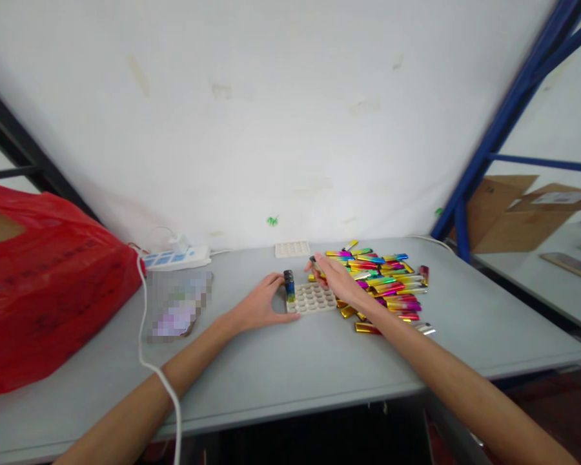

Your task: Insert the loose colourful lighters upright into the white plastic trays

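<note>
A pale tray (314, 299) with rows of round holes lies flat on the table. Several lighters (289, 287), dark-topped with shiny blue and yellow bodies, stand upright along its left end. My left hand (259, 303) curves round that end, thumb at the front edge and fingers by the back corner, gripping the tray. Over the tray's back right part, my right hand (336, 278) is closed on a lighter (313, 260); its dark end shows past the fingertips, and the rest is hidden. Just right of the tray spreads a loose pile of shiny multicoloured lighters (387, 284).
A second pale tray (292, 248) sits against the wall. To the left are a pixelated phone-like object (179, 307), a white power strip (179, 257), a trailing white cable (145, 352) and a red plastic bag (53, 290). A blue frame (494, 123) and cardboard boxes (518, 216) stand right.
</note>
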Tool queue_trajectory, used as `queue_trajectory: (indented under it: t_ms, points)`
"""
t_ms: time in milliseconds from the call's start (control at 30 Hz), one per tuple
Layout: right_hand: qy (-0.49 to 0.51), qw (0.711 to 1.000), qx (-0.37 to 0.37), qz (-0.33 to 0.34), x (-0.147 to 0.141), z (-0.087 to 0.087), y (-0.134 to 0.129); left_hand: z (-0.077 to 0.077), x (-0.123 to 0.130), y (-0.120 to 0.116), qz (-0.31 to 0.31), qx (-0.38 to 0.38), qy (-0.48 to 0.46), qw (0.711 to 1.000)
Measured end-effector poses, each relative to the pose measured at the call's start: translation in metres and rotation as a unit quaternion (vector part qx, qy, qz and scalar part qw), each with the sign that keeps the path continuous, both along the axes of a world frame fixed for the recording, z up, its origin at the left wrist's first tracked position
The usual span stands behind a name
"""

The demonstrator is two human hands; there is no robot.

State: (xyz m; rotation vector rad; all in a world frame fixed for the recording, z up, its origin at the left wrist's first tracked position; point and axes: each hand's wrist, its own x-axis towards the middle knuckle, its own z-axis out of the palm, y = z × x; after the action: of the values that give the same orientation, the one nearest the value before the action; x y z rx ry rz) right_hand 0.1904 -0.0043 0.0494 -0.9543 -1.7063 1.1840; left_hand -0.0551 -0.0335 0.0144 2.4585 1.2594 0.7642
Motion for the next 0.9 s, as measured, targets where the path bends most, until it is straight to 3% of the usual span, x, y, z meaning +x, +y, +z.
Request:
queue_trajectory:
  t_ms: [100, 233, 300, 500, 567, 767, 900]
  points:
    - [-0.094, 0.984, 0.15, -0.001, 0.003, 0.004, -0.007, 0.001, 0.0, 0.0, -0.002, -0.002, -0.004, 1.0]
    - [-0.182, 0.928, 0.324, 0.002, 0.004, 0.006, -0.014, 0.003, 0.001, -0.001, -0.006, -0.002, -0.007, 1.0]
    - [-0.204, 0.919, 0.337, 0.01, 0.004, 0.006, -0.016, 0.005, 0.001, -0.001, -0.003, -0.003, -0.008, 1.0]
    - [-0.208, 0.938, 0.276, 0.033, -0.002, 0.0, -0.019, 0.005, 0.002, -0.001, -0.002, -0.015, -0.001, 1.0]
    - [-0.262, 0.918, 0.294, 0.045, -0.006, -0.003, -0.02, 0.003, 0.001, 0.0, -0.005, -0.015, -0.002, 1.0]
    - [-0.423, 0.813, 0.399, 0.024, -0.02, 0.001, -0.026, 0.0, -0.001, 0.002, -0.017, -0.003, -0.018, 1.0]
    - [-0.432, 0.813, 0.389, -0.002, -0.004, 0.014, -0.02, 0.002, -0.001, 0.002, -0.007, -0.002, -0.001, 1.0]
